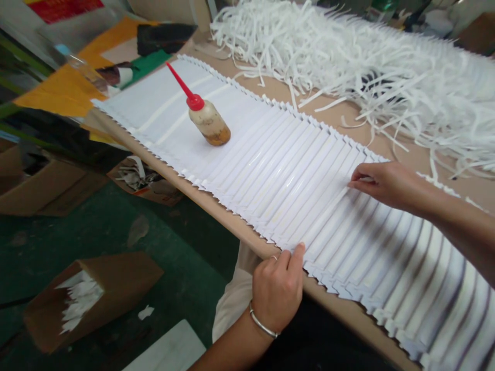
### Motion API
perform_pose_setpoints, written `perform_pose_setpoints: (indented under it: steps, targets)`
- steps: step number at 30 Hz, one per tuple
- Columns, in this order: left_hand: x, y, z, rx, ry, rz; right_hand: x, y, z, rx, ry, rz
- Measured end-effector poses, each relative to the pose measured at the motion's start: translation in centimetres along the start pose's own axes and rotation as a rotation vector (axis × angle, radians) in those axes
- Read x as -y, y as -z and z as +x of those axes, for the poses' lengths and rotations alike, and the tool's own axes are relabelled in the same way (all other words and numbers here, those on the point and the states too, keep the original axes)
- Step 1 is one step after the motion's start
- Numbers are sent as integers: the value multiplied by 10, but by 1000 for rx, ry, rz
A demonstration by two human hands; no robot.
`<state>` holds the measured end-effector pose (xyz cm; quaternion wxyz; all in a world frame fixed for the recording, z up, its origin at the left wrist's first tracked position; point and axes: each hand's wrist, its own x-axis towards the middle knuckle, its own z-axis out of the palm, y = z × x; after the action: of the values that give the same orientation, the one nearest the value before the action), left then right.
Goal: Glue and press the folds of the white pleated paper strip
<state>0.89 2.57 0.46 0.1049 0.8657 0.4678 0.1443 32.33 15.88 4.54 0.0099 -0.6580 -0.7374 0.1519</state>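
Overlapping white strips lie side by side in a long band along the table, their folded ends making jagged edges. My right hand is closed in a pinch on a narrow white strip, over the far half of the band. At the near edge my left hand has its fingers curled, the index fingertip pressed on the strip's other end; its thumb is hidden. Between the two hands the strip runs slantwise. A squeeze bottle with a red nozzle and brownish liquid stands on the band, left of both hands.
A large heap of loose white strips covers the table's far side. Orange sheets and a clear plastic bottle are at the far left. On the green floor stand a paper bag with white scraps and cardboard boxes.
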Motion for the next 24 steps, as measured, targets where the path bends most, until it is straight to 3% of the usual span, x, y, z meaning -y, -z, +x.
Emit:
perform_pose_setpoints:
  steps: [14, 24]
  targets:
    - [3, -3, 0, -15, -5, -59, 0, -10, 11, 106, -24, -16]
    - [4, -4, 1, -65, -17, -71, -64, 19, 32, -26, -105, 37]
